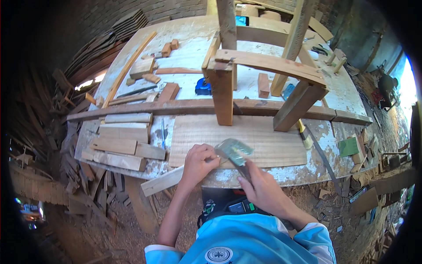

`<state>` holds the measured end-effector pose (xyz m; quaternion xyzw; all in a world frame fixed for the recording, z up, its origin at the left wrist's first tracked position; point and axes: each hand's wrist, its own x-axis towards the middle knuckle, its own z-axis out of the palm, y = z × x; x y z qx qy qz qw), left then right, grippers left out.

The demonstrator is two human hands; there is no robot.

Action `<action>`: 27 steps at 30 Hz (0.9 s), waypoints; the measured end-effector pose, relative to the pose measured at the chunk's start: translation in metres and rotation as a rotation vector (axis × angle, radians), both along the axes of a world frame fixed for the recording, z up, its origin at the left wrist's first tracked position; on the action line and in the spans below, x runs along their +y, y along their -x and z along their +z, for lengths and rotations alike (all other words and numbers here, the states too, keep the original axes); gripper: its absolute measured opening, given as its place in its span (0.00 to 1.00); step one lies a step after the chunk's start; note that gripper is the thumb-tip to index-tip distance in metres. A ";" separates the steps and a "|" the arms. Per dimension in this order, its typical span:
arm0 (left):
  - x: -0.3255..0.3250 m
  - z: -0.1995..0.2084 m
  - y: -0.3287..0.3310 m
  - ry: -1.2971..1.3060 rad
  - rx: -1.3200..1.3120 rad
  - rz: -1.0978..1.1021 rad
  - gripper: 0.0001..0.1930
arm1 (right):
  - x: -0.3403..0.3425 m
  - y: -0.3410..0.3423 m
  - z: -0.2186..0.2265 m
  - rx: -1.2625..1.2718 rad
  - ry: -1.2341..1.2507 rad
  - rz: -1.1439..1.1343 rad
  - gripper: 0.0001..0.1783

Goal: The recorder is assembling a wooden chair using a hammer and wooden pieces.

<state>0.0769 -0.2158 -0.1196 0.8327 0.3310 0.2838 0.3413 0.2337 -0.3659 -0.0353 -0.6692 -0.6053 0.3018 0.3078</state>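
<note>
My right hand [263, 187] is wrapped round the dark handle of what looks like a hammer [233, 151], its greenish-grey head smeared by motion. That head is close beside the fingertips of my left hand [198, 163]. The left fingers are pinched together, and whatever is between them is too small to make out. Under the left hand a pale wooden strip [162, 181] slants out past the table's front edge. Behind both hands a wide, flat wooden board [198, 136] lies on the worktable. A wooden frame with upright legs [224, 94] stands at the board's far side.
A long wooden bar [176, 107] crosses the white-stained worktable [184, 81]. Wood offcuts [115, 145] and a blue pen [163, 134] lie left. A blue tape measure [202, 86] sits farther back. A handsaw [318, 149] with a yellow handle lies right, overhanging the front edge.
</note>
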 end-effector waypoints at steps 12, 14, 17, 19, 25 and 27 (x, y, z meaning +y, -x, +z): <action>0.008 0.000 -0.002 -0.023 0.009 0.018 0.08 | 0.001 0.004 -0.002 -0.052 -0.062 -0.002 0.23; 0.007 0.006 -0.001 0.020 -0.024 -0.031 0.09 | 0.003 0.002 -0.015 -0.088 0.022 0.024 0.27; 0.005 -0.001 0.004 0.004 -0.015 -0.044 0.11 | 0.001 0.004 -0.018 -0.040 0.045 0.025 0.26; 0.004 0.000 0.000 -0.007 -0.033 -0.020 0.11 | 0.002 0.005 -0.001 -0.025 0.027 0.032 0.26; 0.008 -0.005 0.000 -0.038 0.000 -0.003 0.09 | 0.005 0.002 -0.016 0.007 -0.035 0.030 0.26; 0.006 -0.007 0.004 -0.034 -0.010 -0.016 0.09 | 0.005 -0.005 -0.022 0.010 -0.067 0.032 0.26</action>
